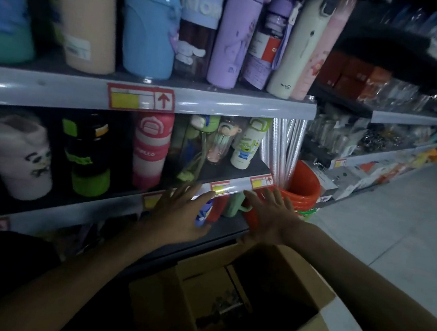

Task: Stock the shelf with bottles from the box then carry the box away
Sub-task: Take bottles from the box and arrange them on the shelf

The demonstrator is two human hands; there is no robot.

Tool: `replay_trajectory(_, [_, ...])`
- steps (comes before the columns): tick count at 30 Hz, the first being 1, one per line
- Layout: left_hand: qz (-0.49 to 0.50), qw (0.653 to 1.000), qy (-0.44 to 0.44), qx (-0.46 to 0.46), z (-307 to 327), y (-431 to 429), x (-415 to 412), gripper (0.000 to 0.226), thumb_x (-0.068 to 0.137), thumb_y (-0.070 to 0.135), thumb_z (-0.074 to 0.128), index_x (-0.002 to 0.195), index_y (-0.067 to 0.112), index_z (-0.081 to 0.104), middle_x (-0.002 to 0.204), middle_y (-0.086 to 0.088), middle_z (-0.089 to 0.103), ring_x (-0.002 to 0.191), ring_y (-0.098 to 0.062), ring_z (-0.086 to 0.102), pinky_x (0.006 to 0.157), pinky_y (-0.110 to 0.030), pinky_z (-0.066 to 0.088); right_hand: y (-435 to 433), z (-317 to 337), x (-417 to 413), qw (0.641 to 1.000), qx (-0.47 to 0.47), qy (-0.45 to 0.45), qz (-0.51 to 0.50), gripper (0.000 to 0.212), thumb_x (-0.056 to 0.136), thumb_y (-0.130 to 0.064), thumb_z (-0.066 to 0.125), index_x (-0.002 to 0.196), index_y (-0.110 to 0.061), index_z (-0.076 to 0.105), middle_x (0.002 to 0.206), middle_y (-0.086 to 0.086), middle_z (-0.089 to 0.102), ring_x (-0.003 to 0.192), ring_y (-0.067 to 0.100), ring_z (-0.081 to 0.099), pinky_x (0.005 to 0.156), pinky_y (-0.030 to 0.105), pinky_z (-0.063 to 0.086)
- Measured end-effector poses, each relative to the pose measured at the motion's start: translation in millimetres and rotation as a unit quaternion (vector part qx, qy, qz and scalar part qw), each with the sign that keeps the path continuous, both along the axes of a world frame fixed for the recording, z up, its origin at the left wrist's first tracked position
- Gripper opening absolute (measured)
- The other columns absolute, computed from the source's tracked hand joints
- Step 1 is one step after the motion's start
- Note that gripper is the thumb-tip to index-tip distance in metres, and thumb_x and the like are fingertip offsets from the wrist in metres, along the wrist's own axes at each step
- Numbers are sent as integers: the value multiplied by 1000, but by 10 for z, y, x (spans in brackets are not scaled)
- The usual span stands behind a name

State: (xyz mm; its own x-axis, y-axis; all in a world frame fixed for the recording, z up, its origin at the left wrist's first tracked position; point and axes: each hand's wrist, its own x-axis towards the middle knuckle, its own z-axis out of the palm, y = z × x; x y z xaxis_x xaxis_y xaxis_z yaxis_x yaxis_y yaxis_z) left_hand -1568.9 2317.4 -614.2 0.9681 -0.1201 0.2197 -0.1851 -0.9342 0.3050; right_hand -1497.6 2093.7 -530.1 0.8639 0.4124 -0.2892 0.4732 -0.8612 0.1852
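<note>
Both left hand (178, 216) and right hand (271, 220) splayed, brown cardboard box (297, 268) flaps up

Brown box (246, 307), orange bucket (303, 190) (plain both).

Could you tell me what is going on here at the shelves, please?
A person is stocking a shop shelf. The left hand and right hand reach out, fingers spread and holding nothing, toward the small bottles on a low shelf. An open box sits just below the hands; its inside is too dark to tell what remains.
</note>
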Motion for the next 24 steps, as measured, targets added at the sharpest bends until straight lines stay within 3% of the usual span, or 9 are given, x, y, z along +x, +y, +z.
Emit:
replay_trajectory(4, [13,998,49,41,132,290,-334,95,71,71,48,156,33,27,164,-2,19,152,-35,16,110,-54,39,283,183,-253,999,6,1,46,125,72,-72,72,162,-36,-7,170,14,-4,156,38,-8,124,57,6])
replay_trajectory(8, [60,995,61,56,305,484,-681,103,62,80,31,156,40,25,166,-2,18,152,-33,18,117,-54,28,636,270,-449,994,40,19,99,122,73,-68,75,162,-36,-3,170,13,-1,157,35,-8,125,55,8])
replay_trajectory(11, [91,993,70,40,349,636,-964,99,67,80,38,157,42,23,167,2,17,155,-30,12,119,-54,25,926,271,-547,986,58,25,157,124,71,-73,74,162,-35,-3,169,13,4,157,35,-1,125,53,13])
replay_trajectory(15, [130,984,94,79,571,920,-1411,86,84,60,58,158,33,23,163,0,22,149,-29,21,116,-49,28,1333,250,-711,964,93,10,249,122,70,-75,72,162,-33,3,163,14,19,152,38,17,121,55,23])
replay_trajectory(17, [155,977,121,80,712,1103,-1674,84,87,54,60,158,31,23,163,1,20,150,-29,18,115,-52,29,1533,284,-836,955,95,23,279,117,76,-72,71,162,-30,4,165,16,17,153,40,16,120,56,24])
replay_trajectory(20, [205,965,159,39,914,1348,-2121,81,92,58,56,160,34,20,167,4,13,154,-26,9,118,-52,27,1852,358,-1044,939,89,54,329,111,82,-67,68,163,-28,3,167,16,10,155,39,10,121,57,21])
replay_trajectory(24, [311,937,146,58,1102,1463,-2730,84,89,69,51,160,36,19,167,3,17,154,-24,15,119,-48,29,2234,389,-1294,901,115,118,401,107,85,-65,68,163,-31,4,167,14,11,154,42,10,120,59,23])
